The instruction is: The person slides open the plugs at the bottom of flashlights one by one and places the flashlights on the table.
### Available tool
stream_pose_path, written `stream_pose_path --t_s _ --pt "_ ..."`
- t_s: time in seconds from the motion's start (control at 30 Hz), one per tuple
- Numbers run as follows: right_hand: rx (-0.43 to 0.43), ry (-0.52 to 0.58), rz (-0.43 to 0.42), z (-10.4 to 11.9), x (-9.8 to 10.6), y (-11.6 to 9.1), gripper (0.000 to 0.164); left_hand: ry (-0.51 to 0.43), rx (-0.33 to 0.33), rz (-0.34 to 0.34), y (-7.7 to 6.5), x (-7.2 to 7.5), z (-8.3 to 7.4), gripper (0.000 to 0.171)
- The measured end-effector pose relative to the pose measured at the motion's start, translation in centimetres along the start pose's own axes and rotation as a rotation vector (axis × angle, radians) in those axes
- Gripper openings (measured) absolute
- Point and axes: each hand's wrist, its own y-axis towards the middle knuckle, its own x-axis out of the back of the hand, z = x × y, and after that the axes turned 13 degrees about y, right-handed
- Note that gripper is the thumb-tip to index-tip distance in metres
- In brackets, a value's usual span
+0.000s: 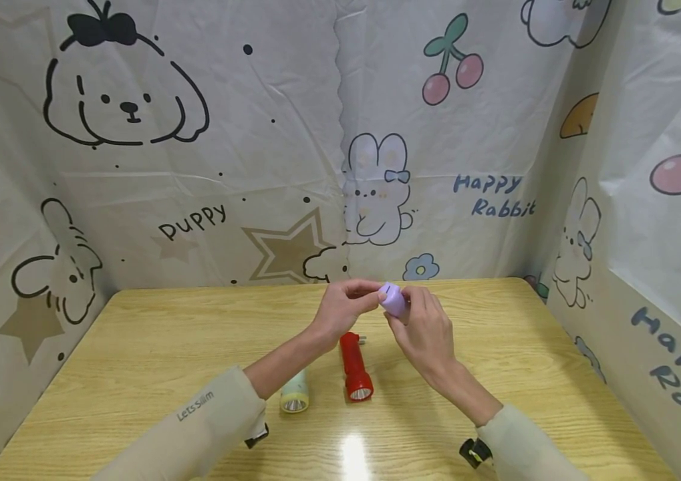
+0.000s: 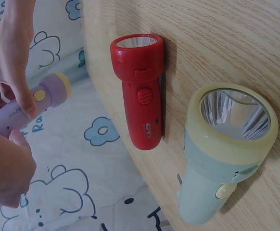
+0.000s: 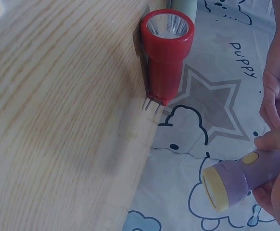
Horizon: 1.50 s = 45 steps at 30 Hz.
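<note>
A purple flashlight (image 1: 395, 304) with a yellow head rim and a yellow switch is held up above the far part of the table. My right hand (image 1: 427, 327) grips its body, the thumb lying along the side near the switch in the left wrist view. At the tail end, the fingers and thumb of my left hand (image 1: 340, 310) pinch the flashlight; the fingers partly hide that end. Below the hands lies a red flashlight (image 1: 355, 364), its lens toward me and two metal prongs out at its tail. Left of it is a pale green flashlight (image 2: 229, 159) with a yellow rim, partly behind my left forearm in the head view.
The wooden table (image 1: 196, 334) ends at a printed cloth backdrop (image 1: 280, 167) with cartoon drawings, which also rises along both sides. Each wrist wears a small dark camera mount (image 1: 475, 453). A bright light reflection shows on the table near me.
</note>
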Motion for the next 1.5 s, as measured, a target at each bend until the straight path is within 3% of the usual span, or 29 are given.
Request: stream_pose_path --t_s 1.5 --pt "0.034 -0.021 -0.007 0.28 0.08 -0.02 0.044 -0.032 0.042 -0.001 0.06 0.08 -0.34 0.023"
